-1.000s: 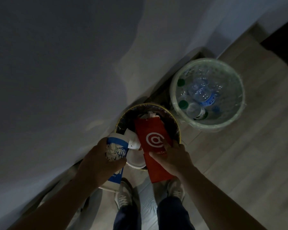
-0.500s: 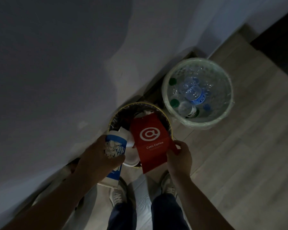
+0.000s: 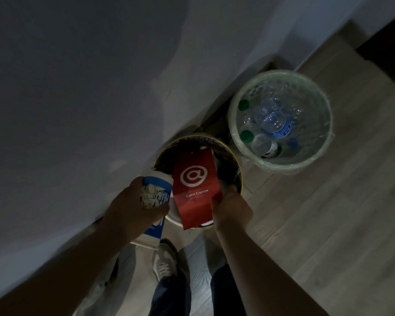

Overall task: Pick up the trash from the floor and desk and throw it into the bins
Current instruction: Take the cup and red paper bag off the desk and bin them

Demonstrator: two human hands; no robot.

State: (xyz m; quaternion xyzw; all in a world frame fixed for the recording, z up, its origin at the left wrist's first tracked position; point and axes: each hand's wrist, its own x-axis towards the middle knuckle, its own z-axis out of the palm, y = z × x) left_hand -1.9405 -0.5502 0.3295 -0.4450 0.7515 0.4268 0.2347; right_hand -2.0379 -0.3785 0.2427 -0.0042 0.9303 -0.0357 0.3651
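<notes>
Dim light, view down from the head.

- Left hand [image 3: 132, 204]: fingers wrapped round a blue-and-white paper cup [image 3: 156, 190]. The cup is tilted, with its top at the near-left rim of the dark bin [image 3: 239, 172] and its base toward the person.
- Right hand [image 3: 233, 208]: pinches the lower right edge of a red bag [image 3: 195, 190] with a white "@" logo and the words "Cotti Coffee". Fingers are curled on the bag.
- Red bag: flat, face up, lying across the dark bin's mouth. Its far end is over the inside and its near end overhangs the near rim. Cannot tell whether it rests on the contents or is only held.
- Dark bin: gold rim, dark liner, against the wall [image 3: 78, 87]. Something white and round [image 3: 172, 218] shows under the bag's near-left corner; too dim to name.
- Second bin [image 3: 283, 166]: pale, with a greenish liner, just right of and beyond the dark one, rims close. It holds clear plastic bottles [image 3: 273, 120], one with a blue label and two with green caps.
- Floor [image 3: 328, 224]: light wood planks. A shoe [image 3: 165, 262] and dark trouser legs show below the hands.
</notes>
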